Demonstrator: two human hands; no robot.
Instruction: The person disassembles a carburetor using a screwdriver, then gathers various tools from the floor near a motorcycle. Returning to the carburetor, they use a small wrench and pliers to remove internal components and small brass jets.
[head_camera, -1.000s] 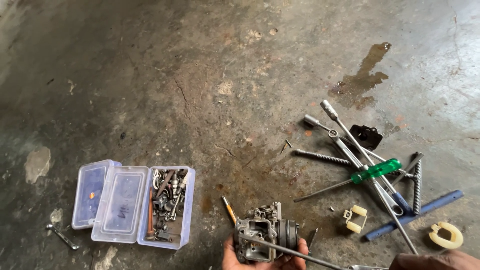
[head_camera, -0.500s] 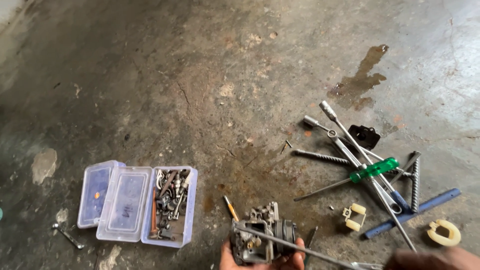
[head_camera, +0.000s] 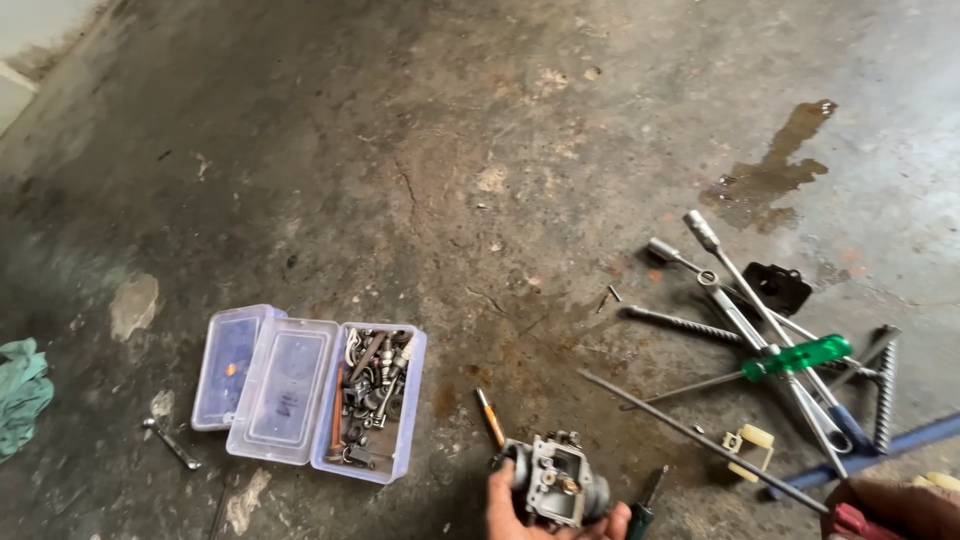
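Observation:
My left hand (head_camera: 508, 516) at the bottom edge holds a small grey metal carburetor (head_camera: 556, 481), its open face with a brass fitting turned up. Only part of my right hand (head_camera: 893, 506) shows in the bottom right corner. It grips the red handle of a long thin screwdriver (head_camera: 700, 431), whose shaft slants up and left over the floor. The tip is to the right of the carburetor and apart from it.
An open clear plastic box (head_camera: 262, 385) with several screws and small parts (head_camera: 370, 395) lies left. A pile of socket wrenches, rods and a green-handled screwdriver (head_camera: 795, 357) lies right. A small orange-handled tool (head_camera: 490, 418), a green cloth (head_camera: 20, 390) and a wet stain (head_camera: 765, 175) are on the concrete.
The screwdriver shaft lay across the carburetor; now it has swung to the right, off it. The carburetor sits lower in view and is turned.

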